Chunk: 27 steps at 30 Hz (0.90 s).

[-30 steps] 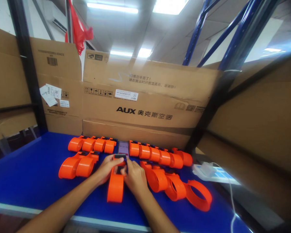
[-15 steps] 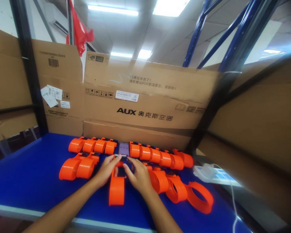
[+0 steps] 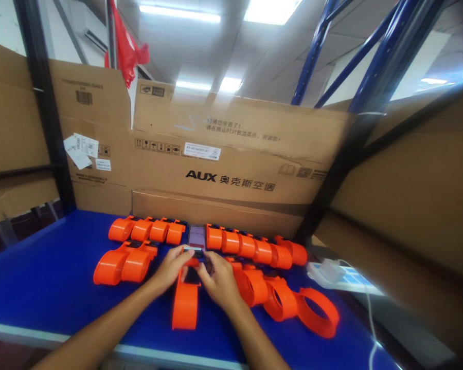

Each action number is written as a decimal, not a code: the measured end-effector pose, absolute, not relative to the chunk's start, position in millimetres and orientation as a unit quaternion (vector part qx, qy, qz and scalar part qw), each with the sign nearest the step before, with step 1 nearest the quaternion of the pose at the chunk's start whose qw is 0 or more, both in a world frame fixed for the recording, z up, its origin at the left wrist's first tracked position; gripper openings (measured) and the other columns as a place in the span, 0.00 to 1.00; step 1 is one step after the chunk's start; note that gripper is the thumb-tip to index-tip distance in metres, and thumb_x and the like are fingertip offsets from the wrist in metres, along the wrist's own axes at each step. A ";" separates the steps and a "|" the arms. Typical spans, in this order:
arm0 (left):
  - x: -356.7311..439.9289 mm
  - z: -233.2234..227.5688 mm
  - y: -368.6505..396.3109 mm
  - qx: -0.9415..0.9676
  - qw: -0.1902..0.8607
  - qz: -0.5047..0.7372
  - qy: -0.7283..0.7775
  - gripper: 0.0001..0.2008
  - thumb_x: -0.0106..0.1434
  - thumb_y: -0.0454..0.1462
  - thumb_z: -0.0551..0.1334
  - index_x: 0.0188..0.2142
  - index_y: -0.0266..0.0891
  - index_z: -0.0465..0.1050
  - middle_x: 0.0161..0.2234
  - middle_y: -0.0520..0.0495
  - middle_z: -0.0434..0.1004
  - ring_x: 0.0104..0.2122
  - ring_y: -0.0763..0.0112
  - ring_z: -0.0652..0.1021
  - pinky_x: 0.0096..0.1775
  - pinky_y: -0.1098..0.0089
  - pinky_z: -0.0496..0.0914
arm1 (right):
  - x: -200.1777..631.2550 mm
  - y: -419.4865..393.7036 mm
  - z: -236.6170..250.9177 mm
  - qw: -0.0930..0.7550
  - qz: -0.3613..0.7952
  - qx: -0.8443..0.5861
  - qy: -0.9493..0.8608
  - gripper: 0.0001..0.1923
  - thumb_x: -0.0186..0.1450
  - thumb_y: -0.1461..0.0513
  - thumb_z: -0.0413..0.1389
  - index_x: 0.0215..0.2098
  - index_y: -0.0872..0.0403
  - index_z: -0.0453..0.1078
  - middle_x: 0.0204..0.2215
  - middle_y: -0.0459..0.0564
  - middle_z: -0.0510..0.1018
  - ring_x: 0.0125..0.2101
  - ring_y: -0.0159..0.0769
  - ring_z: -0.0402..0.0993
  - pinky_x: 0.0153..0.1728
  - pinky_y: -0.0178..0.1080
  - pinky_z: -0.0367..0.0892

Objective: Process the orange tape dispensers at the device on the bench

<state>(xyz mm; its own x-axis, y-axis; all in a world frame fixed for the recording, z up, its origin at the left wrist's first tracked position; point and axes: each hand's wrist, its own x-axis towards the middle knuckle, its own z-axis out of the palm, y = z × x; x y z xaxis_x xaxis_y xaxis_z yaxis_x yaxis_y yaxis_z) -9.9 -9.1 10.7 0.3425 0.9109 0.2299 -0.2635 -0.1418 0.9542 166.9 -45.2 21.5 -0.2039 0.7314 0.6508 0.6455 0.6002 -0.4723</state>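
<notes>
An orange plastic tape dispenser [image 3: 185, 304] lies lengthwise on the blue table [image 3: 46, 288] in front of me. My left hand [image 3: 171, 267] and my right hand [image 3: 217, 281] both grip its far end, fingertips pinching a small dark part at its top. Just beyond my fingers a phone [image 3: 196, 236] with a lit screen leans between two rows of orange dispensers.
Orange dispensers stand in a back row left [image 3: 146, 229] and right [image 3: 254, 247], a pair at the left [image 3: 121, 263], several open ones at the right [image 3: 289, 303]. Cardboard boxes [image 3: 231, 164] wall the back. A white power strip [image 3: 327, 270] lies at the right.
My fingertips have closed in again on the dispenser's far end after spreading slightly; the dispenser has barely shifted.
</notes>
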 end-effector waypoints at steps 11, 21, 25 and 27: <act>-12.9 14.1 -6.3 0.523 0.600 0.527 0.298 0.19 0.58 0.51 0.63 0.34 0.36 0.72 0.25 0.45 0.80 0.11 0.78 0.66 0.15 0.75 0.57 | 168.3 -32.8 10.5 0.447 0.083 -0.542 -0.707 0.09 0.65 0.61 0.50 0.32 0.53 0.72 0.23 0.46 0.78 0.23 0.35 0.73 0.23 0.31 0.62; -12.1 5.8 -0.6 0.471 0.635 0.515 0.333 0.22 0.55 0.51 0.67 0.38 0.34 0.73 0.21 0.48 0.77 0.13 0.74 0.70 0.17 0.74 0.60 | 174.4 -25.7 -7.7 0.392 0.028 -0.578 -0.715 0.08 0.65 0.65 0.53 0.42 0.53 0.71 0.22 0.46 0.77 0.24 0.38 0.75 0.26 0.33 0.63; -12.6 6.8 -1.2 0.449 0.659 0.500 0.338 0.20 0.56 0.50 0.67 0.36 0.34 0.72 0.20 0.47 0.76 0.13 0.74 0.69 0.18 0.74 0.61 | 175.6 -27.7 -8.2 0.356 -0.008 -0.604 -0.713 0.13 0.64 0.69 0.53 0.46 0.53 0.70 0.26 0.49 0.79 0.27 0.39 0.77 0.28 0.34 0.63; -12.0 7.4 -2.4 0.446 0.666 0.493 0.338 0.18 0.57 0.49 0.66 0.35 0.35 0.72 0.22 0.44 0.79 0.12 0.75 0.69 0.17 0.75 0.61 | 175.5 -29.8 -7.2 0.334 -0.026 -0.624 -0.706 0.17 0.62 0.71 0.53 0.49 0.53 0.69 0.25 0.50 0.78 0.26 0.40 0.77 0.27 0.34 0.61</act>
<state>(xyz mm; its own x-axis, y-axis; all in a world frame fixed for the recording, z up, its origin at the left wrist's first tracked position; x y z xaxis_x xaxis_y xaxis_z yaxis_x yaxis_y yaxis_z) -12.0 -2.4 7.4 0.2854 0.9583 -0.0118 -0.3548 0.1170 0.9276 175.5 -29.8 -7.2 0.0021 0.8634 0.5045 0.8987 0.2196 -0.3796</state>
